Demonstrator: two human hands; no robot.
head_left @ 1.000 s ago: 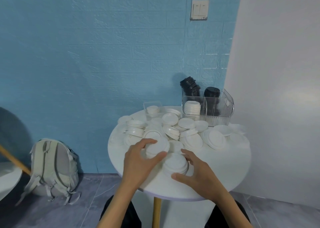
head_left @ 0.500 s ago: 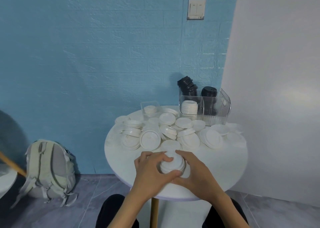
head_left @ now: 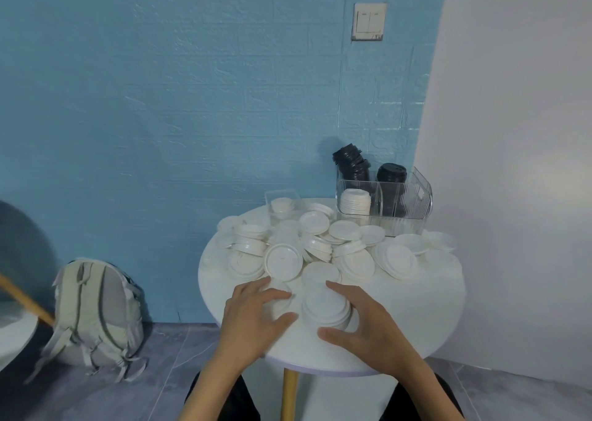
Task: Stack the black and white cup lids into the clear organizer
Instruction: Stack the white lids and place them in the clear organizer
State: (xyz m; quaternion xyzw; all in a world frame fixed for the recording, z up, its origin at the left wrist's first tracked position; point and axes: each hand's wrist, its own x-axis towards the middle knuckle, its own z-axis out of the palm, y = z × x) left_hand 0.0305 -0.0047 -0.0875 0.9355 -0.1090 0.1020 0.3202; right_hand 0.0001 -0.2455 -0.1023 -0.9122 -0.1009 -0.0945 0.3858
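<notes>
Lids still litter most of the table, while the organizer at its 1 o'clock edge holds two black stacks and one short white stack, so most of the white ones look left to sort. At 6 o'clock the right hand cups a small white pile between thumb and fingers. The left hand lies spread over a single lid just beside it.
</notes>
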